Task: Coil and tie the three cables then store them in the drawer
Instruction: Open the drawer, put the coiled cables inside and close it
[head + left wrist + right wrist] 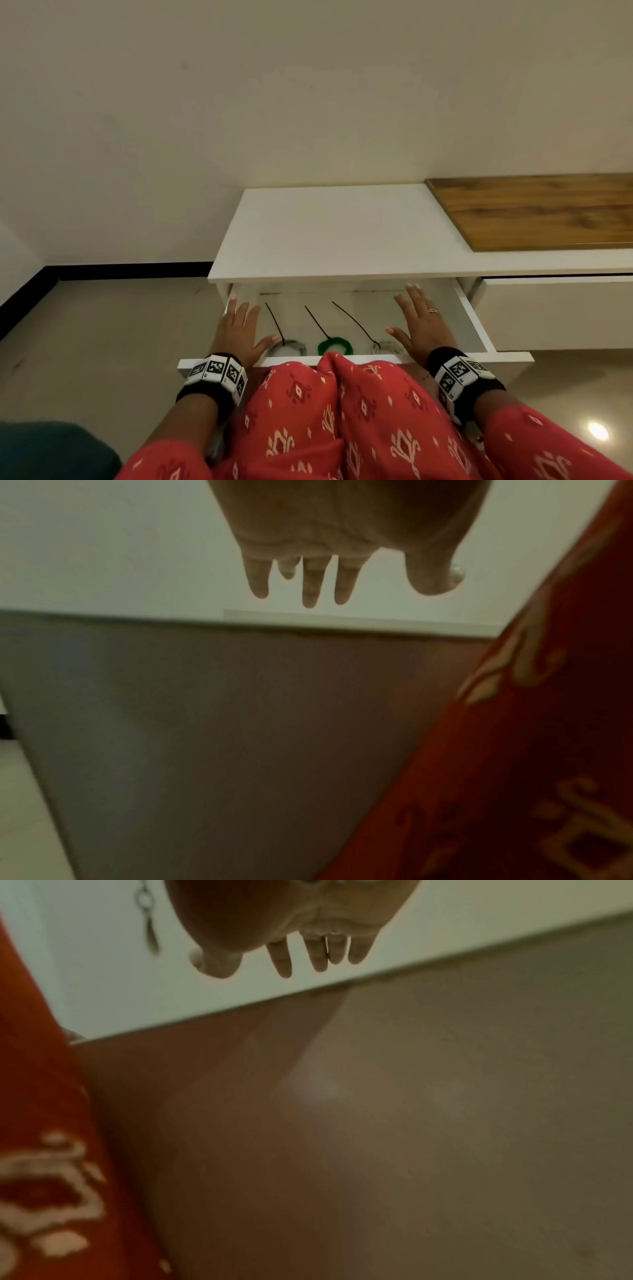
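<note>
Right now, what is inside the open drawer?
Three tied coils lie in the drawer: grey coil, green coil, white coil. The red clothing hides the drawer's near edge and parts of the coils.

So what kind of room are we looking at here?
Probably a home living room: a low white cabinet with a wooden inlay top, its pulled-out white drawer holding three tied cable coils, on a polished tiled floor.

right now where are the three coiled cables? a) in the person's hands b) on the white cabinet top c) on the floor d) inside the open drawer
d: the grey coil, green coil and white coil lie side by side in the open drawer, each with a black tie sticking out, while the left hand and right hand are flat and hold nothing.
</note>
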### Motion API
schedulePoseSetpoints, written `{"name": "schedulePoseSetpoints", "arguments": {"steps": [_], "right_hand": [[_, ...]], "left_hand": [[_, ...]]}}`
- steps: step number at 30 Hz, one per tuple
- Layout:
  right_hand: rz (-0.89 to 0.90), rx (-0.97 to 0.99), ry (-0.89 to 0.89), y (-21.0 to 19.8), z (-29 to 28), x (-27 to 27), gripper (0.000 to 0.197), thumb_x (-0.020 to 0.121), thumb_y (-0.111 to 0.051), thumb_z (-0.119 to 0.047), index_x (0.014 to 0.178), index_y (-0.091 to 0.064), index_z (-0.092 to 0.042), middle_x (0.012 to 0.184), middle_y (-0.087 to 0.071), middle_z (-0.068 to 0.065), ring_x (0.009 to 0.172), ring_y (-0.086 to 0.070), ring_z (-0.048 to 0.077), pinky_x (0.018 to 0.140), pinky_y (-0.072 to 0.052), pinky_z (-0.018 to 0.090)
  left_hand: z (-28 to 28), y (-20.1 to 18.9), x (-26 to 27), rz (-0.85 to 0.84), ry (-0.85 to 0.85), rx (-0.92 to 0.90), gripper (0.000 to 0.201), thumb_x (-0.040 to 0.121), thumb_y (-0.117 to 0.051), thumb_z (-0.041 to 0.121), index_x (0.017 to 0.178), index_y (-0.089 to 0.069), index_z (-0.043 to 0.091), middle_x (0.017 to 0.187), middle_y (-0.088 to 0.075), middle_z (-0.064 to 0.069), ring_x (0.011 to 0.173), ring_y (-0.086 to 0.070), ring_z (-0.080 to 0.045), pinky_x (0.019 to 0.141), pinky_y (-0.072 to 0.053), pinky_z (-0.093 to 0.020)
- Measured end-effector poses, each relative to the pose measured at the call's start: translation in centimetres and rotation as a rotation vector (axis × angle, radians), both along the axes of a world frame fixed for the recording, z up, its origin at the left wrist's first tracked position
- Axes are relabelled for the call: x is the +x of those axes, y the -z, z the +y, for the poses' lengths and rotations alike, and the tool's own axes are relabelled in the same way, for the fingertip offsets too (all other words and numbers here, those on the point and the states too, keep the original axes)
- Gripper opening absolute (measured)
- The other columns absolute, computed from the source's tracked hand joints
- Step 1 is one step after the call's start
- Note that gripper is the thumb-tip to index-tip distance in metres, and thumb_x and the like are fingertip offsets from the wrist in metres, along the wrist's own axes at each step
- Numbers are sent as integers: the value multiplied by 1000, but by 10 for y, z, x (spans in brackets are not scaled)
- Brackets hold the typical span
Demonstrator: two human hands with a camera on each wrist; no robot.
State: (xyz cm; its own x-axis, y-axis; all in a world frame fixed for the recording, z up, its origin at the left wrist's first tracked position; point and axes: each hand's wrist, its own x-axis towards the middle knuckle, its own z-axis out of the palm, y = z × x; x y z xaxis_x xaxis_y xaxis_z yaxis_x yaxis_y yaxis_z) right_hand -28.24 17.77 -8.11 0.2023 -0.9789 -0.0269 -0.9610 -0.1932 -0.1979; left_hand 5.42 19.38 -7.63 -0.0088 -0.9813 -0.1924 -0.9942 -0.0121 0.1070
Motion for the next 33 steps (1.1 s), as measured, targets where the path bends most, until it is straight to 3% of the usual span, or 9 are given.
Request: {"name": "schedulePoseSetpoints", "arguments": {"steps": [4,6,9,13,17,22,26,28,33], "right_hand": [[56,-55,20,20,4,-6,76,87,-3,-65,136,-28,-12,142,-40,24,134,-31,35,115,-16,38],[48,-71,21,22,6,-7,77,86,-4,-66,139,-24,-12,145,-34,25,136,-17,30,113,-1,32],[39,-70,25,23,4,-6,77,86,-4,-66,139,-22,-13,146,-32,25,137,-15,29,111,-3,33],[20,-87,22,26,-7,-6,79,84,0,-67,139,-19,-15,148,-29,24,137,-27,35,115,-7,37],[-3,-92,-23,25,-22,-6,99,74,10,-75,144,-22,-11,153,-16,21,142,-13,32,113,-5,39],[-41,-97,-79,19,-40,-5,107,69,10,-80,144,-20,-9,154,-11,19,141,0,24,114,0,37],[0,-49,-174,19,-56,-6,103,73,-6,-82,143,-19,-8,151,-19,21,139,-12,29,113,-10,46],[58,-47,-213,19,-65,-7,106,67,-6,-87,144,-7,-14,153,-10,15,141,-10,30,115,-9,45],[107,-54,-218,14,-87,-5,129,45,3,-95,145,5,-14,146,18,-2,138,15,14,115,9,36]], "left_hand": [[2,14,0,-24,45,173,151,18,23,93,146,-1,17,157,6,-10,141,21,-33,116,4,-49],[3,20,1,-55,81,204,135,39,-6,99,145,7,17,156,14,-11,139,25,-36,114,8,-52],[1,23,3,-94,96,185,114,69,-52,72,144,12,15,155,18,-12,136,31,-35,114,10,-52],[-8,20,1,-22,123,163,153,20,0,101,145,10,13,154,18,-14,127,45,-25,113,12,-53],[-20,16,-1,22,90,159,164,3,4,99,144,13,14,154,20,-12,138,28,-33,114,11,-51],[-34,15,-1,-34,104,50,158,11,7,98,145,11,15,155,16,-10,139,26,-24,113,12,-50],[-46,12,-6,-26,96,-46,131,49,-41,89,146,5,14,156,10,-10,141,22,-24,114,11,-51],[-54,11,-7,-44,86,-63,125,58,-57,75,146,6,13,156,12,-11,143,19,-26,114,11,-51],[-75,7,-11,-128,66,-80,121,63,-56,74,145,10,13,156,13,-11,143,15,-27,115,6,-52]]}}
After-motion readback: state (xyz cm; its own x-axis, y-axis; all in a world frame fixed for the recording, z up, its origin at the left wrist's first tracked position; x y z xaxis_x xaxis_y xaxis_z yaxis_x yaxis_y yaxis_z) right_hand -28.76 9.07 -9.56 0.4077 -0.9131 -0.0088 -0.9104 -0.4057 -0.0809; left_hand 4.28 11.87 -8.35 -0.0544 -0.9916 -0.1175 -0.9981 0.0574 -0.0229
